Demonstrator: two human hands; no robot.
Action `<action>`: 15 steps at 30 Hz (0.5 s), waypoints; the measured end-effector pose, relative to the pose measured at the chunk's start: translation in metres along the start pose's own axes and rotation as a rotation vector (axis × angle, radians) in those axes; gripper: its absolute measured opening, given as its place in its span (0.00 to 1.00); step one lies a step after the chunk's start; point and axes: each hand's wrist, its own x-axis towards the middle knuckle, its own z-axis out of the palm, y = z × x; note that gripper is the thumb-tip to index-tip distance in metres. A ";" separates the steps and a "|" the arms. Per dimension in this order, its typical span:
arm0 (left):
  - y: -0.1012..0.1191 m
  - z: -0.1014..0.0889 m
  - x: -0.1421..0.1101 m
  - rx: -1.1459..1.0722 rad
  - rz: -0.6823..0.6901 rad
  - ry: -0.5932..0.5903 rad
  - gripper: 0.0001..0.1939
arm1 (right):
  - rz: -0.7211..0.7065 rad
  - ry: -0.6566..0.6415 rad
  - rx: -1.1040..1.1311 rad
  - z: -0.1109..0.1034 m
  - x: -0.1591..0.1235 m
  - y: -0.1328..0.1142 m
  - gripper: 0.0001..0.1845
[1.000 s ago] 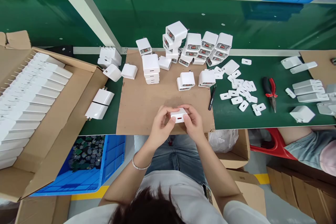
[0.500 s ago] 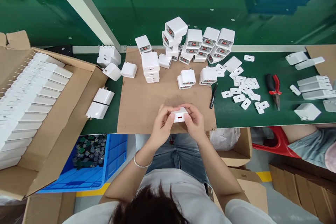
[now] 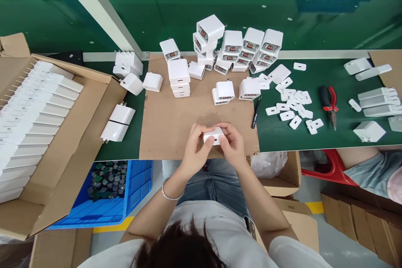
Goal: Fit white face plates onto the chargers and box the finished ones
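A white charger [image 3: 215, 132] with a small dark port slot in its end is held between my two hands above the cardboard mat's [image 3: 166, 125] front edge. My left hand [image 3: 198, 144] is closed on its left side, the thumb on the end face near the slot. On its right side, my right hand [image 3: 231, 142] grips it the same way. Beyond them sit open-ended white chargers [image 3: 225, 91] with parts showing inside. Taller stacks of such chargers [image 3: 233, 42] stand at the back. Loose white end caps [image 3: 287, 115] lie to the right.
A black pen [image 3: 256, 113] lies at the mat's right edge. Red-and-black pliers [image 3: 329, 106] rest farther right. On the left is a carton [image 3: 94, 104] with rows of white chargers, above a blue crate [image 3: 135, 192] of circuit boards. Another person's leg [image 3: 367, 167] shows at right.
My thumbs have moved inward over the charger's end face, covering more around the slot. The whole view has shifted slightly; the other things have stayed in place.
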 end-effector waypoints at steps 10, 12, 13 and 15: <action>-0.009 -0.003 -0.002 -0.078 -0.079 -0.013 0.28 | -0.005 0.004 -0.006 0.000 -0.001 0.000 0.19; -0.007 -0.003 -0.002 -0.050 -0.042 -0.026 0.26 | -0.006 0.004 -0.003 0.000 0.000 0.000 0.19; -0.005 -0.003 -0.001 -0.036 -0.028 -0.031 0.25 | -0.007 0.003 0.000 0.000 0.000 0.000 0.19; -0.001 -0.002 -0.001 -0.019 -0.023 -0.030 0.21 | -0.010 0.001 0.008 0.000 0.000 0.000 0.18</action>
